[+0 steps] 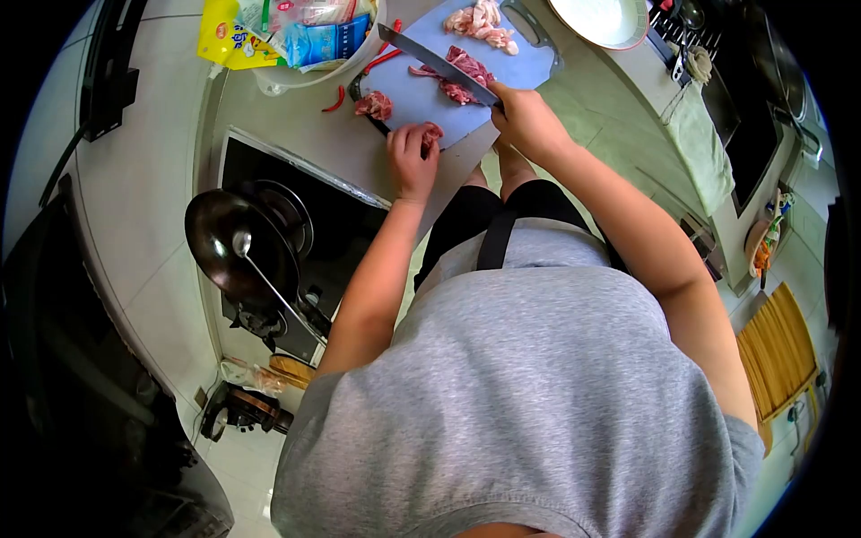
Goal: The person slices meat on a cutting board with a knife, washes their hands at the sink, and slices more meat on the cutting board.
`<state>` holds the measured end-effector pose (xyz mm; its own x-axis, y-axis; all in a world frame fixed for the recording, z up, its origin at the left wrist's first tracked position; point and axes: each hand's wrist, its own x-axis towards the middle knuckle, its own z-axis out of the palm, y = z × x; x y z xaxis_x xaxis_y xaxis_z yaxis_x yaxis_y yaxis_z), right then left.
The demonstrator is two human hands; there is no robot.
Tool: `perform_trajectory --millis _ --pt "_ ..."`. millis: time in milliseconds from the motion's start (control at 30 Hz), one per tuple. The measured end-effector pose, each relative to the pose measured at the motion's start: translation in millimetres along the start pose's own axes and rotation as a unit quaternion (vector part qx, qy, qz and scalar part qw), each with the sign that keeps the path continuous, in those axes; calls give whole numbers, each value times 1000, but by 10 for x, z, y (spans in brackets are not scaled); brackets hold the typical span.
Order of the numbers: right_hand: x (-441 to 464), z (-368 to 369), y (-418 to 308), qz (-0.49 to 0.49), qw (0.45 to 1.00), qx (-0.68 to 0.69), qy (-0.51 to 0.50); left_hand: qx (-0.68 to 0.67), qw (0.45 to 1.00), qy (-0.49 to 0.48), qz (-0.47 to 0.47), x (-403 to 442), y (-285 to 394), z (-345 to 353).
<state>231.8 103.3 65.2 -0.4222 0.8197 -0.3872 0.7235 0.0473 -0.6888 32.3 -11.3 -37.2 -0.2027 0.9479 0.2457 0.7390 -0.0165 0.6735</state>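
Note:
My right hand (pixel 531 124) is closed around the handle of a kitchen knife (pixel 430 58). Its dark blade points to the upper left, above the light blue cutting board (pixel 529 73) and beside sliced red meat (pixel 468 65). At the board's near left edge, my left hand (pixel 414 161) has its fingers curled on a piece of raw meat (pixel 433 133), partly hidden by them. Another meat chunk (pixel 375 106) lies on the left edge of the board. Pale, fatty meat slices (pixel 482 22) sit at the far end.
Red chilies (pixel 335 99) lie left of the board, near a white tub (pixel 296 79) full of packets. A wok (pixel 208 247) with a ladle (pixel 243 244) rests on the stove at left. At upper right stands a white bowl (pixel 603 20); a cloth (pixel 700 143) hangs nearby.

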Motion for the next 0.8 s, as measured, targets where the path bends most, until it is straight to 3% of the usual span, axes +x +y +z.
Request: perform_trajectory --millis 167,233,367,467,800 --pt "-116 -36 76 32 998 -40 -37 -67 996 6 -65 218 43 70" --pt "-162 -42 82 46 995 -56 -63 -38 999 35 14 360 70 130" --pt "-270 7 144 59 991 -78 -91 58 996 -21 62 359 108 49" --pt "-298 4 133 61 986 -106 -111 42 993 -2 111 393 179 6" --pt "-307 99 224 -14 970 -194 -144 54 993 -1 102 203 -44 210"
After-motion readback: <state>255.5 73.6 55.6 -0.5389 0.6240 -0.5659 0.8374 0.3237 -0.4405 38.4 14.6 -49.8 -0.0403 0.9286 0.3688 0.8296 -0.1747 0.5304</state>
